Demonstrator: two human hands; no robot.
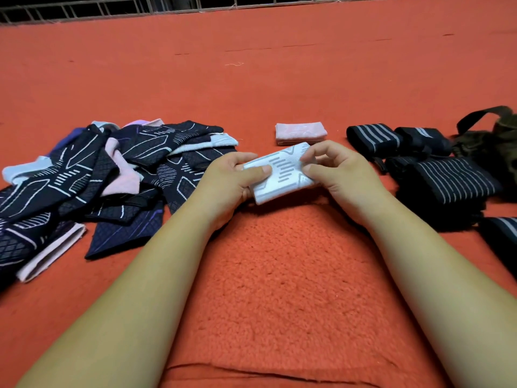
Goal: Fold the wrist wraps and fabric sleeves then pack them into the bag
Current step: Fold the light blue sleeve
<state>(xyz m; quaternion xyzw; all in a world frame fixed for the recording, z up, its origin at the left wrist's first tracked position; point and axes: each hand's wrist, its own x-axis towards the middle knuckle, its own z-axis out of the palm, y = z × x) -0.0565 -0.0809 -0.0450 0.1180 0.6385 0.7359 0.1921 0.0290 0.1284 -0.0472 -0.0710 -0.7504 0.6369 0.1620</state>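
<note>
A folded white fabric sleeve with grey line pattern (282, 175) is held above the orange carpet between both hands. My left hand (232, 177) grips its left end, thumb on top. My right hand (335, 172) pinches its right end with thumb and fingertips. Behind it lies a folded pink sleeve (300, 133). A loose pile of dark patterned, pink and pale blue sleeves (112, 175) spreads on the left. Black wrist wraps with grey stripes (447, 177) lie rolled and folded on the right. The dark olive bag with a black strap (495, 138) sits at the far right.
The orange carpet (279, 79) stretches far ahead to a metal railing (140, 7) at the top. A fluffier orange mat (293, 275) lies under my forearms.
</note>
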